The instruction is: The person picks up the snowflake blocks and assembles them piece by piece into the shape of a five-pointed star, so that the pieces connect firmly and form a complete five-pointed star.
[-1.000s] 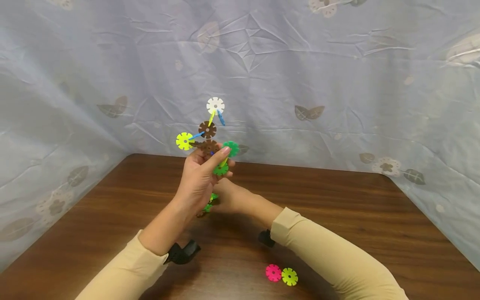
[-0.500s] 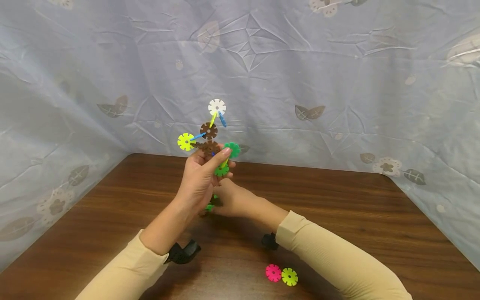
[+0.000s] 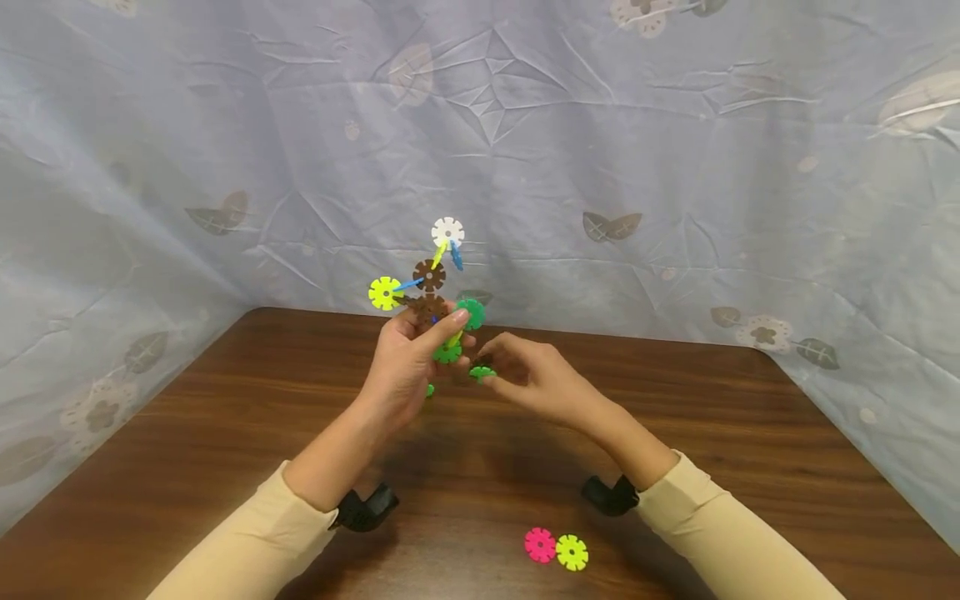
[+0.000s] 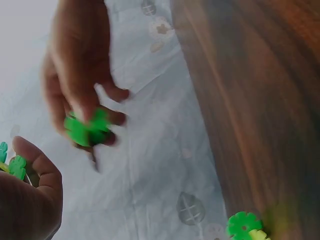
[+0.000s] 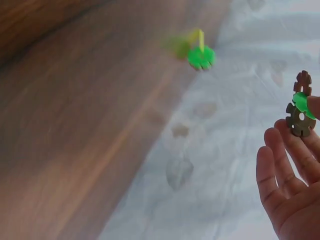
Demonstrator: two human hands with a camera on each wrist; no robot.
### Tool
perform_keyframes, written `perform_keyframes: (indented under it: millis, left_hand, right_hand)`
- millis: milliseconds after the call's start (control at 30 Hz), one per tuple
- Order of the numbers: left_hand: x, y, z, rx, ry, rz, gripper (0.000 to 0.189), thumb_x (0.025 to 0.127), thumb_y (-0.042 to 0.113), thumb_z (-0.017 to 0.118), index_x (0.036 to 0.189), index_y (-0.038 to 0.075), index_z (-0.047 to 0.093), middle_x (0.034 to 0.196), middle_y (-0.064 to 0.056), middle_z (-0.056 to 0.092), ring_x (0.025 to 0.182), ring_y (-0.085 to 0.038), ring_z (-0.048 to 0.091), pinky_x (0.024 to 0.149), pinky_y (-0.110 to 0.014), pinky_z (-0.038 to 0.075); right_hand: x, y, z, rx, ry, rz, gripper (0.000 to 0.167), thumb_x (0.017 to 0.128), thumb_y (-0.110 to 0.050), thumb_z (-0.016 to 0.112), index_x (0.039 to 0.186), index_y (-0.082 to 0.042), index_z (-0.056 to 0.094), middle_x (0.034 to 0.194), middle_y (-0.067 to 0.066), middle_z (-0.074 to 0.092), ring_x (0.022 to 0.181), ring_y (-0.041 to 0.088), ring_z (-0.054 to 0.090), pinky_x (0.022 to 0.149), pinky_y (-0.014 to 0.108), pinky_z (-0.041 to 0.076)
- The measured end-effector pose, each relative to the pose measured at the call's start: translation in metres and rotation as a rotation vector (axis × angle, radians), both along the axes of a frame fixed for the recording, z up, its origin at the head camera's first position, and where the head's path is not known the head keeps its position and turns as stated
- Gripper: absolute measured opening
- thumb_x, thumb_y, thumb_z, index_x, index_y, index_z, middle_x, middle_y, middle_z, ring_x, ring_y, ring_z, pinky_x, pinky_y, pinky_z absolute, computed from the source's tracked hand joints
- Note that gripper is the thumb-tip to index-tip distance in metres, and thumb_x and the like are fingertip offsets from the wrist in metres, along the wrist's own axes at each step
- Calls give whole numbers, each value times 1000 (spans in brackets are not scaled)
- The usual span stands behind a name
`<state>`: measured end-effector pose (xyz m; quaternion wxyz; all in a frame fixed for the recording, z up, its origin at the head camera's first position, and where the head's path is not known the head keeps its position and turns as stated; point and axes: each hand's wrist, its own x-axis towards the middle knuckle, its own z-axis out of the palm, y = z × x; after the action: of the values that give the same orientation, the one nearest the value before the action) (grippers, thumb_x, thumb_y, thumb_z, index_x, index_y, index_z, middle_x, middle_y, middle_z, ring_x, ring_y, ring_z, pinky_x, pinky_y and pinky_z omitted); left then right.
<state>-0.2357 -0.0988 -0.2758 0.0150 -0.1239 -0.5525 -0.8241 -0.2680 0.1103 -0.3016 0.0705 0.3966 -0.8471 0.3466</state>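
Note:
My left hand (image 3: 401,358) holds up a build of slotted, interlocking plastic discs, its thumb pressed over a teal-green disc (image 3: 472,314). Above the hand, a white disc (image 3: 447,232), brown discs (image 3: 429,276) and a yellow disc (image 3: 386,293) branch out, joined by blue and yellow ones seen edge-on. To the right of it, my right hand (image 3: 547,379) pinches a small cluster of a green disc (image 5: 300,101) and brown discs (image 5: 301,122) between thumb and fingers. Below my left hand, another green disc (image 5: 201,57) with a yellow one shows in the right wrist view.
A pink disc (image 3: 540,545) and a yellow disc (image 3: 572,552) lie side by side near the front of the brown wooden table (image 3: 690,400). A patterned grey-blue cloth (image 3: 525,167) hangs around the back and sides. Black straps (image 3: 365,508) hang at both cuffs.
My right hand has come out from behind the left wrist, moving right and slightly up with the green and brown cluster. My left hand and its build have shifted slightly down and right.

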Motion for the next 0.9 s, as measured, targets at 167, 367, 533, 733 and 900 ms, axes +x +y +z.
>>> perform_keyframes:
  millis: [167,367,533,733,900]
  left_hand:
    - [-2,9,-10,-62,-6,-23,5,103,10,65,106,14,64,93,8,73,81,-9,73,73,-29,62]
    - [-2,19,-21,-101,-34,-59,6,103,13,66,108,13,63,95,9,74,87,-11,74,72,-30,62]
    - [0,23,-28,-117,-53,-87,9,104,14,64,112,11,61,96,9,73,88,-9,75,73,-30,62]
    - [1,27,-31,-120,-62,-98,9,104,14,65,112,11,62,95,8,74,88,-8,74,74,-30,63]
    - [1,30,-31,-123,-62,-106,7,103,13,65,110,12,62,96,9,73,88,-8,74,73,-29,63]
  right_hand:
    - [14,32,10,-84,87,-80,28,99,-13,72,127,-9,65,117,6,76,103,20,75,89,37,63]
    - [27,57,16,-122,131,-173,34,97,-11,75,130,-12,65,117,5,76,93,16,75,85,35,62]
    - [30,62,15,-142,162,-161,35,96,-7,75,130,-10,66,116,6,76,91,15,75,83,33,62]
    - [32,61,16,-198,204,-123,40,91,-2,79,129,-5,66,112,7,77,88,11,74,79,27,62]
    - [33,63,16,-255,243,-122,41,88,2,81,126,-3,67,110,8,76,90,8,72,78,24,61]
